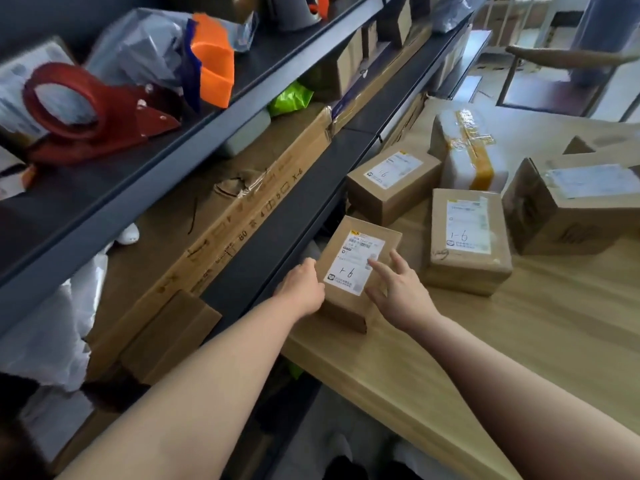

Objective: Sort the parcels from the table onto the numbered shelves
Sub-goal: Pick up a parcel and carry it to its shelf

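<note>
A small brown parcel (pixel 349 306) with a white label marked "1-6" sits at the near left corner of the wooden table (pixel 485 358). My left hand (pixel 303 289) grips its left side. My right hand (pixel 398 292) rests on its right side, fingers spread over the label. Two more "1-6" parcels lie behind it: one box (pixel 391 188) farther back and one (pixel 467 237) to the right. A taped white parcel (pixel 467 150) and a large brown box (pixel 568 209) lie beyond. The dark metal shelves (pixel 263 244) run along the left.
The middle shelf holds a long flat carton (pixel 214 237), a small brown box (pixel 169 337) and a green bag (pixel 291 98). A red tape dispenser (pixel 86 112), grey bags and an orange item (pixel 211 67) fill the upper shelf. A chair (pixel 568 64) stands far right.
</note>
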The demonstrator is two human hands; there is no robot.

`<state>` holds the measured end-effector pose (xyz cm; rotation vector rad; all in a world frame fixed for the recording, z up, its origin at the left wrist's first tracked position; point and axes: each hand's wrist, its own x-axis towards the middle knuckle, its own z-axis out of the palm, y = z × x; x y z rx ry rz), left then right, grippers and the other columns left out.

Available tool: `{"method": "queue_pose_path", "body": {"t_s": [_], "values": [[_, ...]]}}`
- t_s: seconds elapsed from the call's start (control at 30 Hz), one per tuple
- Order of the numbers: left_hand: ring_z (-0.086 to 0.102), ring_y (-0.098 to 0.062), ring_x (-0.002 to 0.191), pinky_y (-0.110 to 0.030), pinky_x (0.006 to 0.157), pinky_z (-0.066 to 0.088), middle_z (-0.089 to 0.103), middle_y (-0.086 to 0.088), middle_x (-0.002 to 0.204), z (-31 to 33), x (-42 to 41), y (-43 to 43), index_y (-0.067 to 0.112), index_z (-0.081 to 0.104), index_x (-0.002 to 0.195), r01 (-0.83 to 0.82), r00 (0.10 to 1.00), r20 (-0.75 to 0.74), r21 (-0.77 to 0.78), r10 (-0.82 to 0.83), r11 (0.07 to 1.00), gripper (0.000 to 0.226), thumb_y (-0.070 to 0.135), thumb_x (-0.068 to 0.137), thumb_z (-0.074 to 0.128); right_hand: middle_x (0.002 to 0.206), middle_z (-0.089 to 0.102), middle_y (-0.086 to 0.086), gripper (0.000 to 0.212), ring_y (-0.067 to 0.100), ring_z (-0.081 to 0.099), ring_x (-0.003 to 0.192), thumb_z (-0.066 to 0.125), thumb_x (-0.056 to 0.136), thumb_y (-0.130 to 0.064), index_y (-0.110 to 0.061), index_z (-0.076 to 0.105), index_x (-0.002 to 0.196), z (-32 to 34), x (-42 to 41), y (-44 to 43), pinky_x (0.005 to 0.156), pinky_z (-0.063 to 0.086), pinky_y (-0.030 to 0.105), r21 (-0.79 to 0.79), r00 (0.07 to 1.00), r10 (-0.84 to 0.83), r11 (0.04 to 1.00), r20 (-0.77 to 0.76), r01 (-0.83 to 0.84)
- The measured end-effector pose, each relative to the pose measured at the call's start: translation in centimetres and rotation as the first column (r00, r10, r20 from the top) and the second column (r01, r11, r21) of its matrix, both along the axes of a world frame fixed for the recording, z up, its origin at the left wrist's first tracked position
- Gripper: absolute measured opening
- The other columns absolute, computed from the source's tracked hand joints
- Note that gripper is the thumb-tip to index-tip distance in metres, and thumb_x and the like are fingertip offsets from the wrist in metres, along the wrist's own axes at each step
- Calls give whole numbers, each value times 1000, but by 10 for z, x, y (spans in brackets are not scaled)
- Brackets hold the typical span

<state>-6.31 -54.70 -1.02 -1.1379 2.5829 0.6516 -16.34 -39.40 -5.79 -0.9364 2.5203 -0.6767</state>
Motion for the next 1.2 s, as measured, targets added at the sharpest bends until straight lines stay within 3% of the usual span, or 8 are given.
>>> {"method": "queue_pose_path", "body": {"t_s": [0.2, 0.33, 0.4, 0.5, 0.6, 0.7, 0.9, 1.2], "values": [[58, -30, 113, -37, 85, 48, 59, -9, 129, -22, -7, -1, 14, 49, 129, -19, 998, 57, -42, 22, 999, 35, 34, 100, 45, 162, 9, -5, 53, 14, 34, 140, 57, 92, -40, -31, 44, 142, -14, 13, 6, 103, 42, 34, -40, 989, -93, 994, 115, 98], [57, -29, 107, -39, 87, 49, 59, -9, 122, -43, 13, 7, 17, 50, 111, 36, 996, 82, 122, -46, 992, 36, 49, 97, 42, 160, 17, -11, 52, 8, 38, 137, 61, 90, -40, -33, 47, 140, -9, 18, 22, 101, 42, 29, -14, 986, -136, 990, 95, 138], [54, -28, 113, -40, 93, 47, 56, -8, 130, -47, 17, 3, 20, 47, 124, 39, 998, 32, 207, -47, 978, 39, 47, 96, 48, 159, 19, -11, 52, 9, 37, 137, 61, 90, -41, -34, 47, 140, -7, 25, 28, 101, 41, 29, 4, 986, -140, 990, 88, 140], [44, -25, 133, -41, 109, 38, 42, -2, 150, -46, 9, 0, 29, 15, 154, 47, 995, -97, 351, -14, 935, 76, 26, 93, 61, 158, 22, -6, 51, 14, 38, 137, 61, 92, -36, -32, 46, 140, -10, 40, 29, 103, 38, 31, 10, 973, -195, 981, 120, 195], [38, -22, 136, -36, 109, 34, 34, -2, 154, -42, 6, 2, 29, 5, 156, 30, 985, -162, 508, 61, 861, 89, 6, 91, 61, 153, 32, 2, 56, 18, 34, 139, 60, 93, -20, -28, 39, 144, -18, 53, 23, 109, 29, 28, -89, 927, -297, 942, 228, 324], [32, -21, 139, -35, 109, 31, 28, -4, 157, -39, 14, 4, 29, 4, 157, 19, 977, -183, 586, 110, 810, 83, 5, 95, 55, 152, 36, -1, 66, 18, 35, 138, 58, 94, -13, -29, 28, 151, -16, 56, 21, 110, 28, 28, -123, 857, -358, 896, 370, 427], [30, -21, 141, -35, 110, 29, 27, -3, 157, -36, 18, 7, 28, 4, 157, 19, 967, -211, 619, 143, 785, 72, 8, 101, 46, 153, 35, -3, 73, 18, 39, 136, 58, 95, -18, -40, 17, 151, -5, 45, 22, 108, 38, 33, -43, 821, -310, 926, 479, 375], [39, -24, 134, -42, 112, 34, 32, -2, 155, -45, 53, 54, 40, 1, 154, -177, 934, -152, 587, 322, 790, 69, 16, 103, 41, 155, 31, -5, 70, 17, 34, 139, 55, 96, -20, -37, 17, 152, -6, 59, 55, 109, 29, 29, -76, 897, -123, 982, 425, 171]]}}
